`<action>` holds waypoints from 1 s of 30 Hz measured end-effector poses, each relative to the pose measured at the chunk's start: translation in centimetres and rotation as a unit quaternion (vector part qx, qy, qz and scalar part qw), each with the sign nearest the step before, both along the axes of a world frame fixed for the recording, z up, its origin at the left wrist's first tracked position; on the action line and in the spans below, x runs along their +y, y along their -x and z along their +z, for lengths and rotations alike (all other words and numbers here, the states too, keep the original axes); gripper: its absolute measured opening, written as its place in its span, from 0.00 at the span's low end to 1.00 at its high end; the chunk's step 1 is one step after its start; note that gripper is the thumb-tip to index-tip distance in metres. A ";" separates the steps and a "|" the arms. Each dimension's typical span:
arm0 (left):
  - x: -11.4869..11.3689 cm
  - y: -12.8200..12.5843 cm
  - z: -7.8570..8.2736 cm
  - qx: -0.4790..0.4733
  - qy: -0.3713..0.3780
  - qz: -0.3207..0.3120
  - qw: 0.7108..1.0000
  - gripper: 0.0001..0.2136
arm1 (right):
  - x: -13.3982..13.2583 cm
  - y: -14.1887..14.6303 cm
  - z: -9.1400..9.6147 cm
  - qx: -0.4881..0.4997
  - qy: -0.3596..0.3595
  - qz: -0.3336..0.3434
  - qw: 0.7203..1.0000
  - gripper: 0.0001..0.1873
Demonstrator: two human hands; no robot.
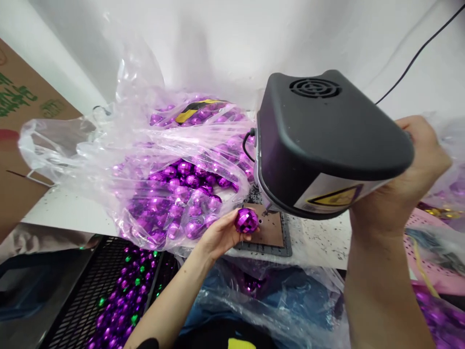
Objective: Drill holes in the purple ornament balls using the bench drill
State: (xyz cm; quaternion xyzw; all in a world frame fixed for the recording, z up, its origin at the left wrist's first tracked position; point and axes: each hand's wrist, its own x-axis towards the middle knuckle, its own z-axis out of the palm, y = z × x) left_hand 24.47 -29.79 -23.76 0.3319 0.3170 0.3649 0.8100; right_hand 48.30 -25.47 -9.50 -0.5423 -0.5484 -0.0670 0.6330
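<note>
My left hand (221, 232) pinches a shiny purple faceted ball (247, 220) between thumb and fingers. The ball is over a brown board (272, 230) on a dark mat (287, 237). Just to its right, a thin metal tip (267, 211) shows under a black bench machine (327, 131), which looks like a small drill press. My right hand (417, 155) is curled at the machine's right side; the housing hides its fingers and whatever they grip. Left of the machine, an open clear plastic bag (145, 140) holds many purple balls (185, 167).
Dark shavings litter the white table (316, 242). A cardboard box (32, 111) stands at left. Below the table edge, a black mesh crate (72, 295) contains purple and green beads. At right are a pink basket (436, 242) and a hanging black cable (417, 53). Clear plastic covers my lap.
</note>
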 end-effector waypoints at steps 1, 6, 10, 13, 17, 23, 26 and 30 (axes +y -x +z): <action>0.0 -0.4 -0.3 0.002 0.015 0.002 1.000 0.22 | 0.0 0.0 0.0 0.001 0.001 0.006 1.000 0.20; 0.3 -0.9 -1.0 0.041 0.032 0.022 0.998 0.27 | -0.2 0.1 0.2 -0.006 0.005 0.012 1.000 0.21; 0.1 -0.6 -1.3 0.063 -0.013 0.067 0.996 0.23 | -0.4 0.2 0.2 -0.019 -0.003 0.009 1.000 0.22; 0.1 -0.7 -1.5 0.088 -0.056 0.058 0.993 0.24 | -0.4 0.2 0.2 -0.022 -0.006 0.012 1.000 0.23; 0.2 -1.5 -2.1 0.151 -0.173 0.107 0.967 0.22 | -0.4 0.3 0.2 -0.021 0.000 0.011 1.000 0.23; 0.0 -2.6 -3.5 0.308 -0.307 0.144 0.889 0.20 | -0.5 0.3 0.3 -0.025 -0.001 0.019 0.999 0.22; -0.1 -2.9 -3.9 0.367 -0.345 0.145 0.852 0.20 | -0.5 0.3 0.3 -0.024 0.000 0.019 1.000 0.22; 0.0 -3.2 -4.2 0.402 -0.407 0.139 0.808 0.20 | -0.5 0.4 0.4 -0.021 -0.005 0.029 0.999 0.21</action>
